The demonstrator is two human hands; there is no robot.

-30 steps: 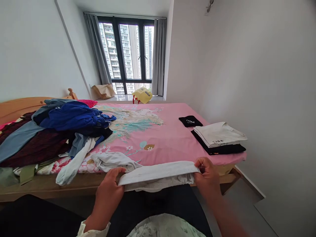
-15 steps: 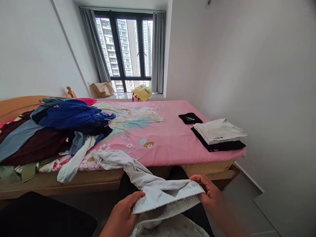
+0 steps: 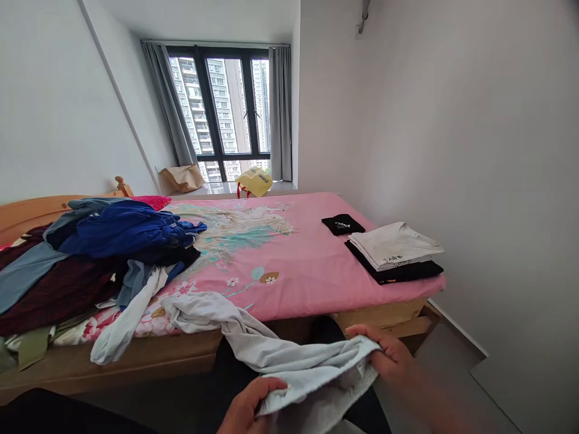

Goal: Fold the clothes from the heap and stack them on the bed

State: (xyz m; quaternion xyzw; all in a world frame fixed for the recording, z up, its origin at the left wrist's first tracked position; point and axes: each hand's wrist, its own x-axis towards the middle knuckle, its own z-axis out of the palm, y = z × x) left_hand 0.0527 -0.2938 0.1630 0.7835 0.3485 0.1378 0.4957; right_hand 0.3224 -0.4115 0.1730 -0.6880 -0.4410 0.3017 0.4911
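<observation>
— What do the hands have?
— The left hand is closed over the near edge of a light grey garment; the right hand pinches its other corner.
— Where does the garment lie?
— It hangs low in front of the bed, and its far end trails up onto the pink sheet.
— And beyond that?
— An unfolded clothes pile sits on the left. A folded white shirt on a black one sits on the right, with a small black folded piece just behind. The window is farthest.
</observation>
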